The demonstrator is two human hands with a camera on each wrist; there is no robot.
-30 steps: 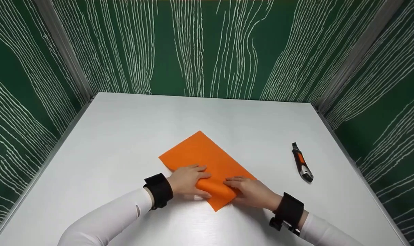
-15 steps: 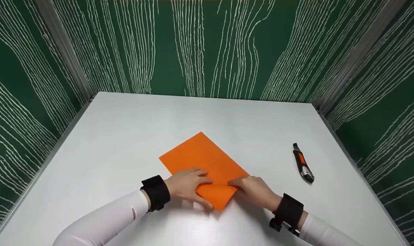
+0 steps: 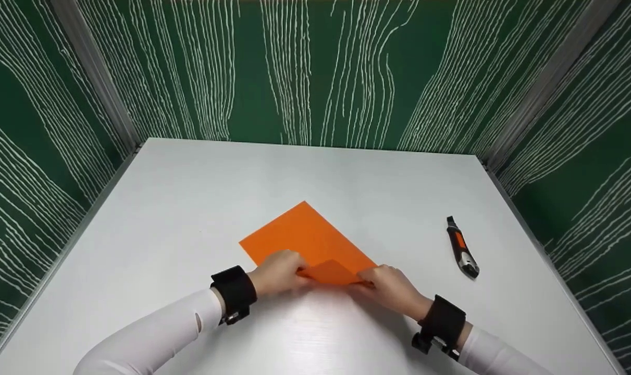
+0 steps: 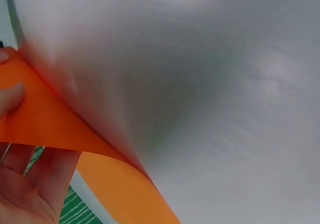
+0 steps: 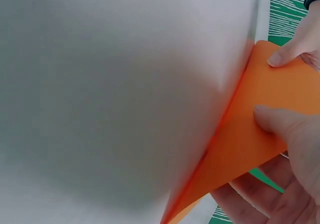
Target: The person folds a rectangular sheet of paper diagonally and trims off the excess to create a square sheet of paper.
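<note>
An orange sheet of paper (image 3: 315, 229) lies diagonally on the white table, its near corner bent up and over toward the far side. At the left end of that fold, my left hand (image 3: 280, 272) pinches the paper; in the left wrist view its thumb (image 4: 12, 98) lies on the orange face with fingers behind. My right hand (image 3: 391, 289) pinches the fold's right end. In the right wrist view the thumb (image 5: 275, 120) presses the near face while the other fingers sit behind the sheet.
A black and orange utility knife (image 3: 461, 247) lies on the white table (image 3: 200, 198) to the right of the paper. Green panels (image 3: 252, 104) with white wavy lines stand around the table's back and sides.
The paper's near corner, which pointed toward me, is now folded up and away. My left hand has gone from spread fingers on the sheet to pinching its edge.
</note>
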